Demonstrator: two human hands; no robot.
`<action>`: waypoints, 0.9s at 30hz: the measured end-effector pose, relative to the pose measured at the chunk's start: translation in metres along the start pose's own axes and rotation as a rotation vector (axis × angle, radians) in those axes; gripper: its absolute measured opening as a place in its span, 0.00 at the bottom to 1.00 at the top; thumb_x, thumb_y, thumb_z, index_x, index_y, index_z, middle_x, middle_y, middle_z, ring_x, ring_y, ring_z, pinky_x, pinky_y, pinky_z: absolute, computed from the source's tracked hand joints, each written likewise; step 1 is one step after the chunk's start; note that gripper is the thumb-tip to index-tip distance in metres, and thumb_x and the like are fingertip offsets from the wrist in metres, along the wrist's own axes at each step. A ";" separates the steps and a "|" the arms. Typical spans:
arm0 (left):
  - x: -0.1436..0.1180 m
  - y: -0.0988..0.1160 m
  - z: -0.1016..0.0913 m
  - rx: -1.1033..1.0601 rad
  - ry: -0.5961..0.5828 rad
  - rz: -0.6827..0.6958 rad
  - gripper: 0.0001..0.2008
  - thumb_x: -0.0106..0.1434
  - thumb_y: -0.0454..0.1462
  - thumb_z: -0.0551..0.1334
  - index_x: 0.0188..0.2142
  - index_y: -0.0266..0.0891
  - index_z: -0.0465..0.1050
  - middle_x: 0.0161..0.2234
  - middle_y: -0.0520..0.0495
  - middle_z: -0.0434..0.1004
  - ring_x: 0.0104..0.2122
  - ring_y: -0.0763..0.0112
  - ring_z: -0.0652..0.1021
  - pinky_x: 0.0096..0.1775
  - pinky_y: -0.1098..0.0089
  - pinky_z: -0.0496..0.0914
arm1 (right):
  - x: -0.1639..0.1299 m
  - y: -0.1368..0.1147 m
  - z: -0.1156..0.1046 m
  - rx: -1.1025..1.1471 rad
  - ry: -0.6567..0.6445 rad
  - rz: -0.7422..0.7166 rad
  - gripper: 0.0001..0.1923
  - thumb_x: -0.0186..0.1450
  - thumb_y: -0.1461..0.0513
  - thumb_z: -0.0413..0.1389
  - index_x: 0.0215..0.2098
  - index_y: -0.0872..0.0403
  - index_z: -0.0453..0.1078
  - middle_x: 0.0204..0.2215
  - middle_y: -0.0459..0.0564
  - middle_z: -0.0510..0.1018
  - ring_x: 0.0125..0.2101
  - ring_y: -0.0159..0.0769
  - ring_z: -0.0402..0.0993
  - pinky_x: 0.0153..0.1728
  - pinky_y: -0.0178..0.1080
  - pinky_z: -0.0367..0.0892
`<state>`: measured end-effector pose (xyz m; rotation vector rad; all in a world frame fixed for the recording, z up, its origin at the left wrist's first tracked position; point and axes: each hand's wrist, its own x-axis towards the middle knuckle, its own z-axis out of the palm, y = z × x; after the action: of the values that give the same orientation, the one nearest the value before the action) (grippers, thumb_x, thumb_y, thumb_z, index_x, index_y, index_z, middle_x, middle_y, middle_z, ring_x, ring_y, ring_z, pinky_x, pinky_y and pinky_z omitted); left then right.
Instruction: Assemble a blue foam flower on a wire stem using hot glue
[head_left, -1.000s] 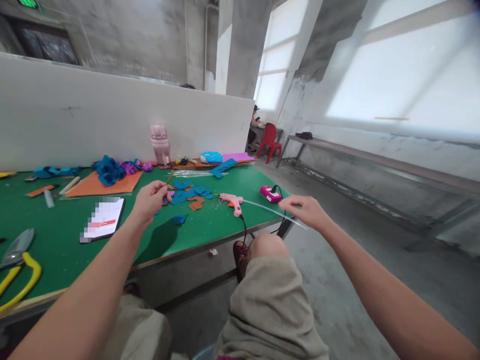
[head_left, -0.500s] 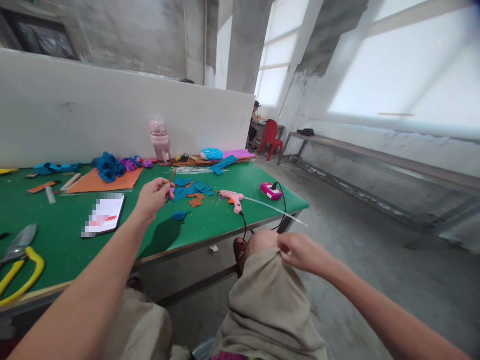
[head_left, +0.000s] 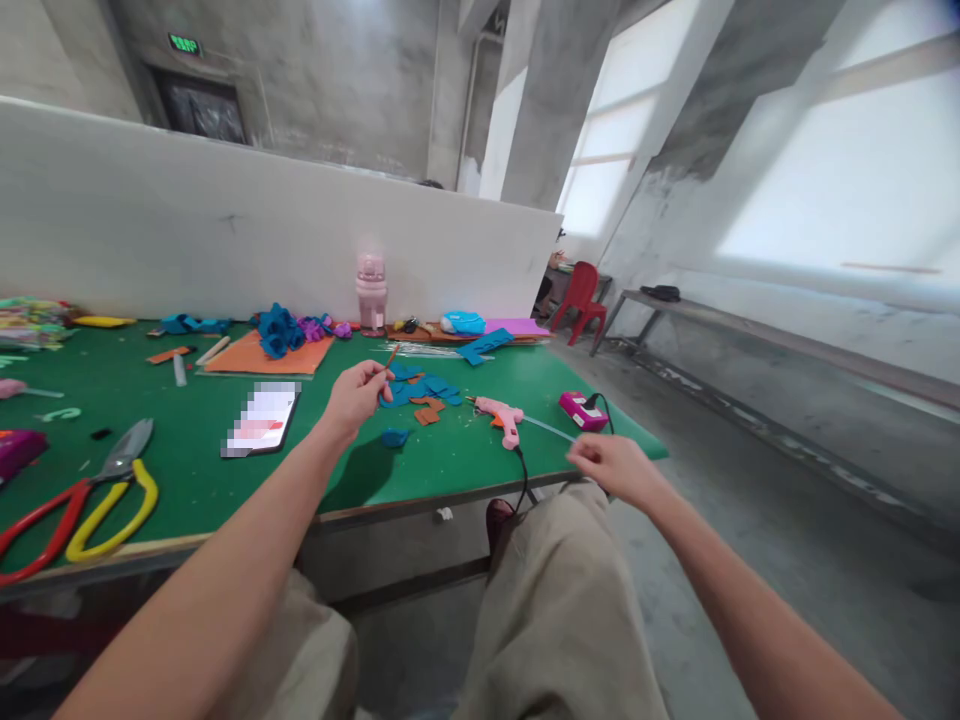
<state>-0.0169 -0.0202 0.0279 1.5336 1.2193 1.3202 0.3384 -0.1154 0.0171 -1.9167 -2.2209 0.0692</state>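
Observation:
My left hand (head_left: 356, 400) is closed in a pinch over the table, holding a thin brown stick (head_left: 393, 356) upright. A bit of purple shows by its fingertips. Just beyond lie cut blue pieces (head_left: 431, 388) and a few brown pieces (head_left: 427, 411); a curled blue piece (head_left: 394, 437) sits nearer the edge. My right hand (head_left: 619, 465) hovers over my knee at the table's edge, fingers curled together; what they hold, if anything, is hidden. Its fingertips overlap the end of a clear glue stick (head_left: 547, 428) in a pink glue gun (head_left: 504, 418) on the table.
On the green table (head_left: 450, 470) are a phone (head_left: 262, 420), red-and-yellow-handled shears (head_left: 112, 490), a magenta box (head_left: 583, 410) with a plugged cable, blue flowers (head_left: 279, 330) on orange sheets, and a pink bottle (head_left: 371, 295). A white panel (head_left: 300, 230) stands behind. A red chair (head_left: 581, 300) is farther off.
My right hand has let go of the trouser cloth at my knee and risen toward the table's edge. My left hand still holds the stick. The view has swung left, showing more of the table.

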 end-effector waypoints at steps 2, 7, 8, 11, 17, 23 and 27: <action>0.000 -0.001 0.002 0.003 -0.006 -0.007 0.09 0.53 0.41 0.55 0.28 0.37 0.66 0.15 0.55 0.66 0.12 0.82 0.58 0.17 0.77 0.52 | 0.027 -0.044 -0.008 0.103 0.042 -0.167 0.11 0.59 0.58 0.47 0.25 0.53 0.69 0.22 0.45 0.74 0.25 0.31 0.69 0.25 0.31 0.57; -0.001 -0.003 0.005 0.056 -0.042 -0.019 0.10 0.52 0.41 0.55 0.28 0.36 0.66 0.15 0.55 0.66 0.12 0.81 0.58 0.17 0.76 0.52 | 0.110 -0.124 0.015 0.040 -0.005 -0.214 0.10 0.60 0.62 0.48 0.32 0.54 0.71 0.33 0.49 0.77 0.36 0.34 0.70 0.33 0.31 0.58; -0.001 -0.004 0.005 0.062 -0.045 -0.021 0.10 0.53 0.41 0.55 0.28 0.37 0.67 0.15 0.55 0.66 0.12 0.81 0.57 0.17 0.76 0.52 | 0.125 -0.132 0.023 0.031 -0.010 -0.190 0.10 0.60 0.63 0.47 0.33 0.54 0.71 0.35 0.50 0.77 0.37 0.34 0.70 0.35 0.31 0.59; 0.000 -0.006 0.004 0.081 -0.049 -0.023 0.10 0.53 0.42 0.55 0.29 0.37 0.67 0.15 0.55 0.66 0.12 0.81 0.57 0.18 0.76 0.52 | 0.156 -0.148 0.049 0.020 -0.050 -0.131 0.11 0.59 0.60 0.49 0.33 0.57 0.71 0.34 0.54 0.77 0.35 0.38 0.72 0.33 0.33 0.61; -0.001 -0.008 0.005 0.129 -0.052 0.003 0.10 0.54 0.42 0.53 0.29 0.37 0.67 0.15 0.54 0.67 0.13 0.80 0.58 0.18 0.76 0.53 | 0.175 -0.163 0.075 0.022 -0.077 -0.065 0.13 0.53 0.64 0.54 0.37 0.60 0.70 0.40 0.62 0.74 0.41 0.46 0.70 0.39 0.40 0.63; -0.003 -0.005 0.008 0.106 -0.037 -0.005 0.09 0.54 0.41 0.53 0.28 0.37 0.67 0.15 0.55 0.66 0.13 0.81 0.58 0.18 0.76 0.53 | 0.161 -0.156 0.059 0.201 -0.042 -0.046 0.10 0.56 0.63 0.50 0.32 0.59 0.70 0.35 0.60 0.76 0.38 0.44 0.72 0.37 0.41 0.65; -0.007 0.002 0.016 0.054 -0.028 -0.060 0.10 0.49 0.42 0.60 0.27 0.36 0.67 0.14 0.57 0.62 0.13 0.82 0.57 0.17 0.77 0.52 | 0.124 -0.152 0.051 0.489 -0.123 -0.158 0.12 0.61 0.59 0.45 0.33 0.54 0.68 0.27 0.46 0.76 0.25 0.28 0.72 0.26 0.30 0.65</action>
<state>-0.0004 -0.0272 0.0251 1.5367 1.2830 1.2325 0.1643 -0.0122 0.0080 -1.5049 -2.1598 0.6549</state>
